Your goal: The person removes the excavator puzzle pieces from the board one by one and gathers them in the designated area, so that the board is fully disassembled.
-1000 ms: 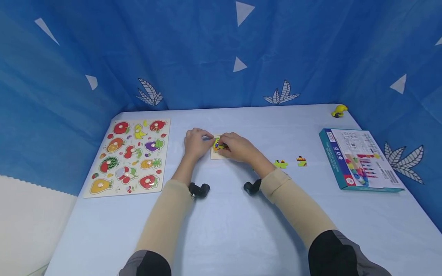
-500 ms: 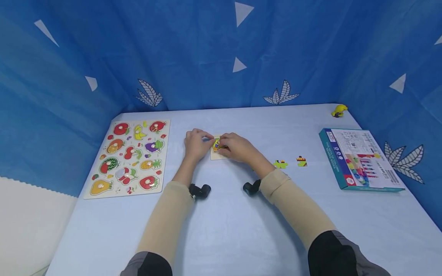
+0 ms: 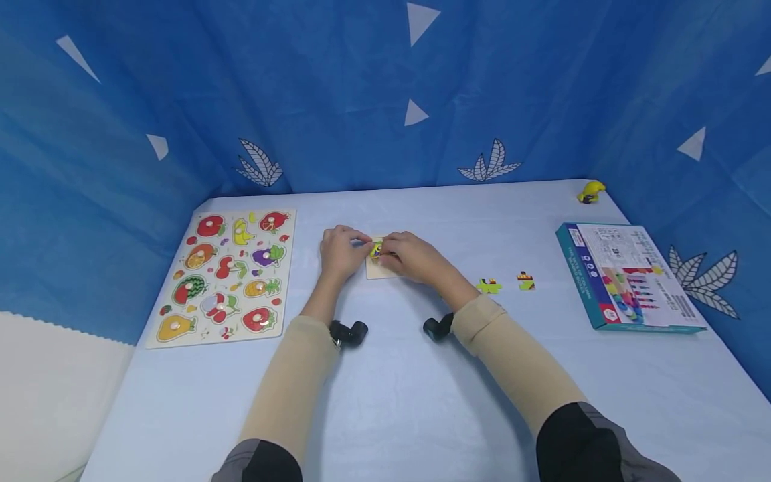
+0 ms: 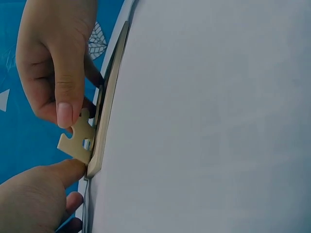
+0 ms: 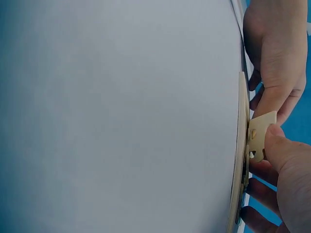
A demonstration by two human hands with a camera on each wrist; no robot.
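Note:
Above a small pale wooden puzzle board (image 3: 379,272), my right hand (image 3: 412,256) pinches a wooden jigsaw piece (image 4: 77,141) between thumb and fingers. The piece stands tilted on the board, its bare wood back toward the wrist cameras; a yellow side shows in the head view. My left hand (image 3: 343,253) is at the board's left edge, its thumb reaching to the piece's lower corner in the left wrist view. In the right wrist view other flat pieces (image 5: 246,167) lie along the board under the right fingers, mostly hidden.
Two loose jigsaw pieces, one yellow-green (image 3: 489,286) and one multicoloured (image 3: 526,281), lie right of the right hand. A fruit peg puzzle (image 3: 239,314) lies at left. A teal-edged box (image 3: 629,278) and a yellow toy (image 3: 591,192) are at right, before a blue curtain.
The yellow piece between the hands has been tilted, and more pale wood of the board shows below it. Both hands stay almost in place.

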